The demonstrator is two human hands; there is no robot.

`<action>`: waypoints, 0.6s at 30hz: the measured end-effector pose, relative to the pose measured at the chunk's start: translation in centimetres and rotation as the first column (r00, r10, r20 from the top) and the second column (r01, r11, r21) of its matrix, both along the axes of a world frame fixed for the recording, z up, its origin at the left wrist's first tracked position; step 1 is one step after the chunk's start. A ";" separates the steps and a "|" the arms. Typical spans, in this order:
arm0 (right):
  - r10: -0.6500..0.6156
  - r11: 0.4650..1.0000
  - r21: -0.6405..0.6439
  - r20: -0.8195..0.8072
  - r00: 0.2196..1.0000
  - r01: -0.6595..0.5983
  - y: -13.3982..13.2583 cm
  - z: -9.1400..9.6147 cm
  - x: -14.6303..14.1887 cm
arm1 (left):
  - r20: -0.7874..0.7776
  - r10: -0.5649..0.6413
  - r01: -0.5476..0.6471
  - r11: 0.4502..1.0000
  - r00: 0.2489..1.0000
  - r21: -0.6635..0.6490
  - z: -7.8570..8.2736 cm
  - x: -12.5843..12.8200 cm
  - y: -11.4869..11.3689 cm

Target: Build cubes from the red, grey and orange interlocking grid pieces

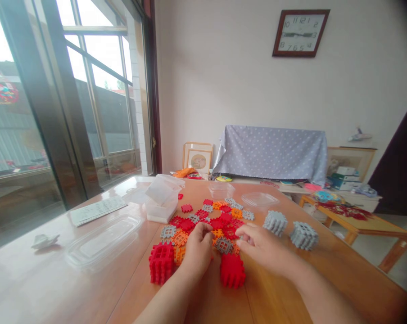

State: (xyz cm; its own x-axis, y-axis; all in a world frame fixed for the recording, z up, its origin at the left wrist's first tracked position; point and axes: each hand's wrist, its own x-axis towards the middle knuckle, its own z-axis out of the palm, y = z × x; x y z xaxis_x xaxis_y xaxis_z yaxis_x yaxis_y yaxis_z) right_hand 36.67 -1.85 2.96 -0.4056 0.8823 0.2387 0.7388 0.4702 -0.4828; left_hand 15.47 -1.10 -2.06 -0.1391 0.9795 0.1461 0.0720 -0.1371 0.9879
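Observation:
My left hand is over the front of a loose heap of interlocking plastic building tiles in red, orange and grey. Its fingers are curled together, and what they hold, if anything, is hidden. To the right, my right hand is at the heap's edge, its fingers bent in; anything between them is too small to make out. A stack of red window tiles stands left of my left hand. Between my forearms sits a stack of solid red tiles. Two grey tile stacks, one nearer and one farther, stand at the right.
On the wooden table are a white translucent box, a large clear lid, a clear tub, a smaller lid, a paper booklet and a crumpled wrapper. A low side table stands beyond the right edge.

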 end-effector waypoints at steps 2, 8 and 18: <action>-0.024 0.999 0.036 -0.067 0.997 0.027 1.8 -1.7 0.3 | -0.043 0.028 -0.027 0.999 0.999 0.031 -0.3 -0.2 0.3; -0.053 0.993 0.097 -0.097 0.994 0.063 5.3 -6.1 -0.3 | -0.124 0.073 -0.061 0.993 0.990 0.100 -1.0 -0.4 1.0; -0.004 0.997 0.074 0.037 0.999 0.001 8.0 -4.8 -3.4 | -0.052 0.061 -0.059 0.997 0.997 0.041 -2.0 -0.2 1.3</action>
